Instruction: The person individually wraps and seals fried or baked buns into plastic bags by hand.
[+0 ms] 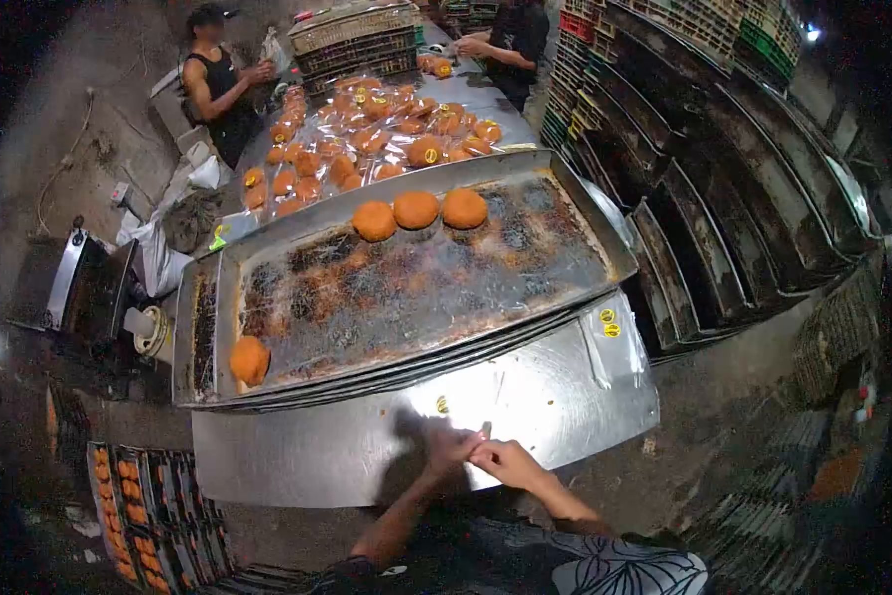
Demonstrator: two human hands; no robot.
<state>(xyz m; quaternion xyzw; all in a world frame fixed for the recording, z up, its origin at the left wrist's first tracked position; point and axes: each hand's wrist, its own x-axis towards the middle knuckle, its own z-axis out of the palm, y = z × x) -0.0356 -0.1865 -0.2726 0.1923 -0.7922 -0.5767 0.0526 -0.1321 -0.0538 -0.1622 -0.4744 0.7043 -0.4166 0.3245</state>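
Note:
My left hand [450,447] and my right hand [506,463] meet over the near edge of a shiny metal table [297,451]. Both have their fingers closed in a pinch, fingertips almost touching. A tiny dark bit shows at the fingertips, too small to name. Just beyond them a round yellow sticker [442,405] lies in the glare. Farther off is a worn baking tray [416,307] on a stack of trays. Three round orange-brown buns [416,210] sit along its far side, and a single bun [249,361] rests in its near left corner.
Bagged buns [366,139] with yellow stickers pile up beyond the tray. Clear plastic bags [614,347] lie at the table's right. Two people [218,84] work at the far end near stacked crates [356,45]. Dark trays [704,228] lean at right; a bun rack [128,506] stands lower left.

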